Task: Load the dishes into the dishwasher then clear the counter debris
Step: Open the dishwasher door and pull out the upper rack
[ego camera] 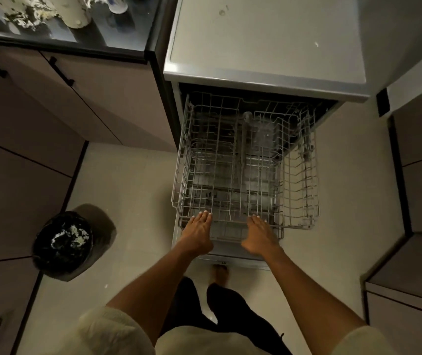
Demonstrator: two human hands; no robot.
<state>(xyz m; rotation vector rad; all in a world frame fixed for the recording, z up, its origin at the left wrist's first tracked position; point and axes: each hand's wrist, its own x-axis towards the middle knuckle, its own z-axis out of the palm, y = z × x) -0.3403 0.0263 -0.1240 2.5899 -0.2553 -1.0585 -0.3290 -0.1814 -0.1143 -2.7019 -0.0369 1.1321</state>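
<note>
Both hands resting on the front rail of a pulled-out dishwasher rack

The left hand [197,231] and right hand [259,235] are lying with straight fingers on the wire rack [230,160], which is sticking out of the dishwasher [266,47]; a black bin [62,242] holding white scraps is standing on the floor to the left, and dishes [51,8] are sitting on the dark counter [117,34].

Dishes [51,8] on dark surface [81,39] cut by top edge; shapes and count unclear. Fingertips [206,213] of both hands curl behind front wire of rack [230,162], grip unclear. Lower rack and door [233,260] mostly hidden beneath. Dishwasher [266,47] interior dark. One foot [220,274] blurred. Bin [62,243] contents indistinct. Sleeves [112,331] cut by bottom edge.
</note>
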